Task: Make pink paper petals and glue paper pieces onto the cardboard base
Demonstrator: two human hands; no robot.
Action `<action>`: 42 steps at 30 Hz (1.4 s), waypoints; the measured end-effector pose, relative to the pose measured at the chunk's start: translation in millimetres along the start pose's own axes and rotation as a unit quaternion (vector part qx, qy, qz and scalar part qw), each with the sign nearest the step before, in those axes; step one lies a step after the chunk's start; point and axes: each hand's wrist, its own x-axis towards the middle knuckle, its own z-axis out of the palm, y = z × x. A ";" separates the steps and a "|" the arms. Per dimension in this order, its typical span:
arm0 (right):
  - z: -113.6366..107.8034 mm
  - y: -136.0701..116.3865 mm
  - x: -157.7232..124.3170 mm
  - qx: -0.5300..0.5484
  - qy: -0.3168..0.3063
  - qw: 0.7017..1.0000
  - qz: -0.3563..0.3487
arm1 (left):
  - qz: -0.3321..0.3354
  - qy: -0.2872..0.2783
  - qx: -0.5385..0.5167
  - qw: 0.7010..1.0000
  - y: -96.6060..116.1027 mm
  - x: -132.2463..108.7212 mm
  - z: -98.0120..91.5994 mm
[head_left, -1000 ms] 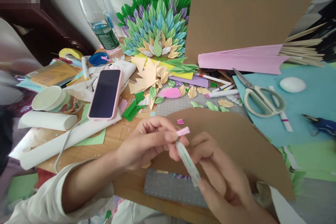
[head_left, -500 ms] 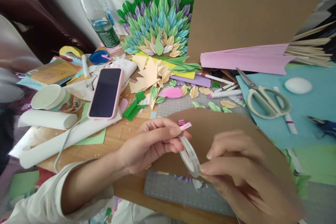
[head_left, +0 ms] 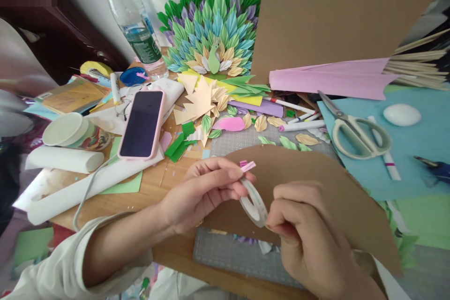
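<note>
My left hand (head_left: 214, 187) pinches a small folded pink paper piece (head_left: 248, 166) together with the upper edge of a narrow white tape roll (head_left: 253, 206). At the roll's lower right edge is my right hand (head_left: 298, 225), its fingers curled closed with the fingertips against the roll; any tape end between them is too small to make out. Both hands are above a brown cardboard piece (head_left: 316, 173) with a curved edge, which lies over a grey cutting mat (head_left: 239, 262).
A paper peacock (head_left: 214, 58) stands at the back beside upright cardboard (head_left: 333, 14). Scissors (head_left: 358, 136) and a white egg-shaped object (head_left: 401, 115) lie on blue paper at right. A phone (head_left: 142, 124), paper cup (head_left: 65, 130) and bottle (head_left: 140, 42) are at left.
My right hand has curled its fingers more tightly and turned at the roll's edge. The roll has tipped slightly upward; my left hand keeps its hold.
</note>
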 end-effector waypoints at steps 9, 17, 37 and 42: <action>-11.2 0.0 5.3 0.081 0.017 0.997 0.011 | 0.022 0.004 -0.029 0.999 3.6 0.1 0.2; -8.7 0.3 9.2 0.087 0.028 0.996 0.005 | 0.001 0.002 -0.046 0.999 -1.0 -3.9 2.1; -0.8 -0.3 1.6 -0.001 0.025 1.000 0.007 | 0.008 0.006 -0.031 0.999 1.4 -4.5 4.2; -8.8 -2.7 2.5 0.071 0.056 0.996 0.020 | 0.023 0.029 -0.073 0.997 9.6 -2.3 2.2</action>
